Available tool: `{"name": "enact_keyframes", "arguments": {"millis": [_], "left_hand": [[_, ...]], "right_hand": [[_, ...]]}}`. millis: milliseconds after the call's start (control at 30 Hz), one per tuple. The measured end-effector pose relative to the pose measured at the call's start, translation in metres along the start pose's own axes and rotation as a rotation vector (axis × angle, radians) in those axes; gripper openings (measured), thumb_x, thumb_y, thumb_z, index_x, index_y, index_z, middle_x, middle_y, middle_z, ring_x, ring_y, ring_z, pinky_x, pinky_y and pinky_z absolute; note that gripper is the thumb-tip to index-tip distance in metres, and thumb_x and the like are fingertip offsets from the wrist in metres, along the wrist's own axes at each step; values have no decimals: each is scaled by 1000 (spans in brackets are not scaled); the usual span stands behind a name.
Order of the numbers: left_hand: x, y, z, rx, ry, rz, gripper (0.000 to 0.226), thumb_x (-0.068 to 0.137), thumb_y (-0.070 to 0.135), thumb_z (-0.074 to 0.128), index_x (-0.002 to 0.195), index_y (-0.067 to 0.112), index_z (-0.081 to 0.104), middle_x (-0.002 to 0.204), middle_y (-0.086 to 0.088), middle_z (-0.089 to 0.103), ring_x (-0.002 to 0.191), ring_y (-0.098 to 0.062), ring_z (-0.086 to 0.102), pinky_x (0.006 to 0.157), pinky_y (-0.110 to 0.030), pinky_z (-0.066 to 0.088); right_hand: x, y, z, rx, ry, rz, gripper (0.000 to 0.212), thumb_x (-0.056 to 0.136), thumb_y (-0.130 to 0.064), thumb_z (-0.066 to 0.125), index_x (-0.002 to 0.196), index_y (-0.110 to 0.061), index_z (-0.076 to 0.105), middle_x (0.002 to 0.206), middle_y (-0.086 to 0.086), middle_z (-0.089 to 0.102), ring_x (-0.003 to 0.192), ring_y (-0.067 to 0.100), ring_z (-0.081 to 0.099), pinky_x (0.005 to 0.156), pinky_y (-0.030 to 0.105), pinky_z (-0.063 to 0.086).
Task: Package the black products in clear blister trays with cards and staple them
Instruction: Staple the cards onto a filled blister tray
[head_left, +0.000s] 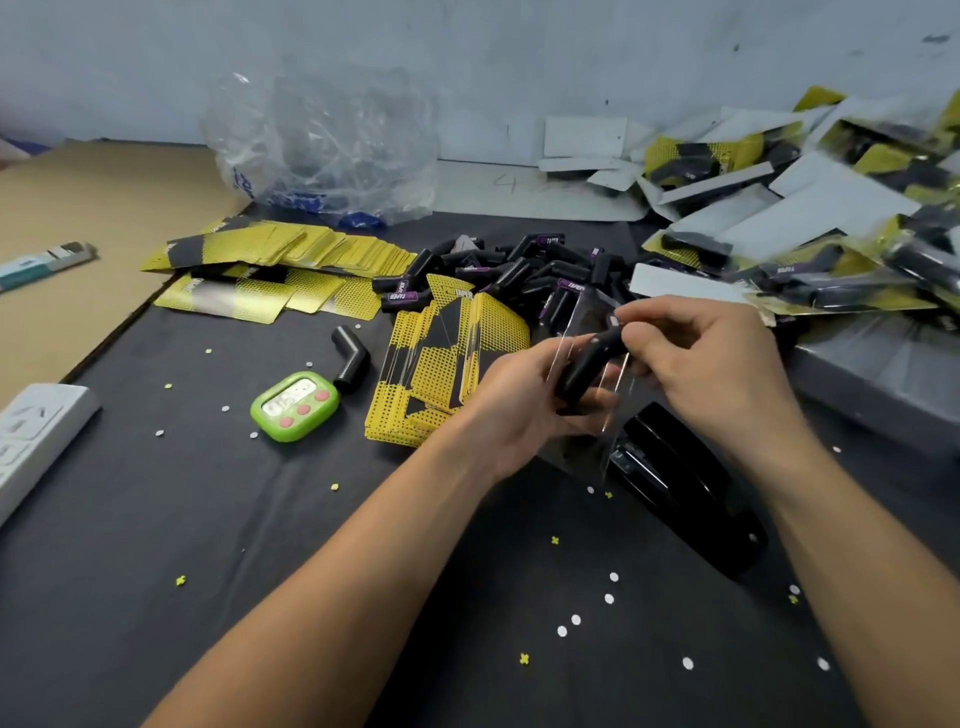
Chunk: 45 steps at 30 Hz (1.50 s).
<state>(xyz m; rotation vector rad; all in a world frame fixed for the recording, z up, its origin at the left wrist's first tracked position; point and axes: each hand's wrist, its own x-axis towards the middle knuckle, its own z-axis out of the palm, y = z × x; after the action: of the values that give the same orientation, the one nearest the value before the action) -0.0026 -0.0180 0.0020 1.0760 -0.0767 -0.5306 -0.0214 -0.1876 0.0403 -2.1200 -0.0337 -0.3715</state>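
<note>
While the left hand (511, 410) grips a clear blister tray (589, 317) above the counter (260, 545), the right hand (711, 364), at 3 o'clock of it, has its fingers (649, 318) pinching the upper end of a black product (584, 374) lying against that tray.

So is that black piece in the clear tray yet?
Not clearly: the black piece lies against the clear tray held by the left hand; right fingers pinch its top. Seated or not, cannot tell.
</note>
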Motion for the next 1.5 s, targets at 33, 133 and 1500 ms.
{"name": "enact_keyframes", "arguments": {"millis": [33, 133, 1500], "left_hand": [[-1, -1, 2, -10, -19, -1, 28, 102, 28, 56, 113, 8, 73, 101, -16, 67, 81, -24, 66, 74, -40, 57], [0, -5, 6, -40, -30, -3, 27, 103, 26, 58, 107, 9, 78, 93, -12, 69, 77, -21, 66, 73, -39, 53], [-5, 6, 5, -309, 42, -46, 31, 98, 32, 61, 88, 11, 81, 83, -11, 74, 70, -21, 74, 52, -29, 58]], "right_hand": [[-1, -1, 3, -19, -24, -5, 15, 84, -39, 68, 94, -38, 79, 73, -14, 75, 72, 6, 73, 78, 36, 61], [-5, 0, 9, -166, 2, -60, 16, 91, -33, 68, 79, -43, 73, 75, -31, 70, 72, -13, 65, 65, 3, 46], [-27, -24, 21, -486, 15, -359, 38, 85, -37, 68, 122, -28, 72, 105, -7, 61, 104, 16, 52, 95, 34, 39]]}}
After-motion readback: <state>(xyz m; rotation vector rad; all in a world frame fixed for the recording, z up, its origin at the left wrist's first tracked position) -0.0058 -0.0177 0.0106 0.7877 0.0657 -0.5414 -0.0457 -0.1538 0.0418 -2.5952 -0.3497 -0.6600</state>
